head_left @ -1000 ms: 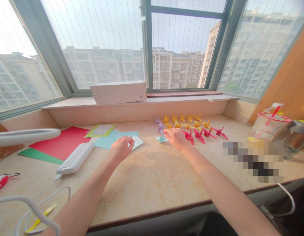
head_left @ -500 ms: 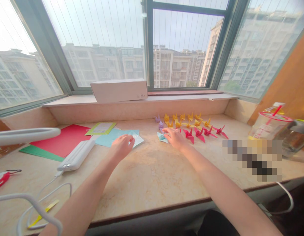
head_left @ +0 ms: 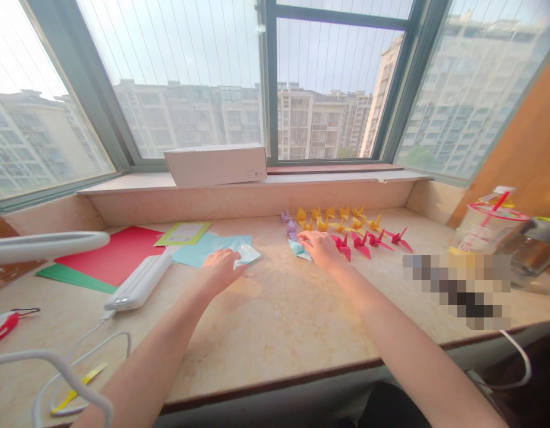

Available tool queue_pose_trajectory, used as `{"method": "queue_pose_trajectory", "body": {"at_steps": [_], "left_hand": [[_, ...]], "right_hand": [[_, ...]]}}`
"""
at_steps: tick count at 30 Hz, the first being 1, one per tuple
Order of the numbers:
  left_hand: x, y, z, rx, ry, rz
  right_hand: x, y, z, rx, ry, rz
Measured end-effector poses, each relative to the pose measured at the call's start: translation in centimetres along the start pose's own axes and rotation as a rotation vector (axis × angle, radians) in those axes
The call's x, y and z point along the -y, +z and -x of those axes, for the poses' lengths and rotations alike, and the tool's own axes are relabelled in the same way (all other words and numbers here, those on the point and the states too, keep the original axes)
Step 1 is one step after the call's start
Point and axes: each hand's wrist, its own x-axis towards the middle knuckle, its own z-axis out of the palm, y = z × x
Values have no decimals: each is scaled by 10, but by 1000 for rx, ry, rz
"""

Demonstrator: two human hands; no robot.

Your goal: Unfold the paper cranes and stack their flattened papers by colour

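The fingers (head_left: 307, 236) of the right hand (head_left: 323, 248) are bent close together at the light-blue folded-paper crane (head_left: 299, 249), which sits just left of and beneath their tips; I cannot tell whether they pinch it. On the left hand (head_left: 220, 267), I see thumb and fingers standing loosely apart at the near edge of the light-blue paper sheets (head_left: 192, 252).

Beyond the right hand I have small yellow paper cranes (head_left: 331, 212) in rows, with lilac paper cranes (head_left: 291, 229) to their left and red paper cranes (head_left: 361, 244) nearer me. All rest on a beige marble-patterned counter (head_left: 275, 333) below a grey-green window frame (head_left: 266, 89); a white rectangular box (head_left: 217, 166) stands on the sill. Left of the sheets lie red paper (head_left: 114, 255) and a white power bank (head_left: 139, 282).

The right hand hides part of the light-blue crane from me. A pixelated patch (head_left: 457, 291) masks something at right, and a white curved object (head_left: 43, 245) is cut off by the left edge.
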Motion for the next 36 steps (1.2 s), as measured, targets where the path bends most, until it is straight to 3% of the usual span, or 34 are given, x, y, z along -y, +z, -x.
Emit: {"method": "queue_pose_trajectory", "body": {"at_steps": [11,22,25,28,31,36], "left_hand": [[2,4,-2,-17,-6,-8],[1,-1,-4,-4,-35,3],[1,0,-3,3,-47,0],[2,1,-1,29,-76,-16],[5,1,0,50,-107,-40],[17,1,-4,41,-189,-55]], "right_hand": [[0,1,-1,2,30,22],[15,-11,6,-119,-36,-67],[35,-10,21,-129,-131,-147],[62,-10,40,-121,-366,-416],[83,-10,51,-84,-509,-499],[90,-10,51,-105,-567,-520]]}}
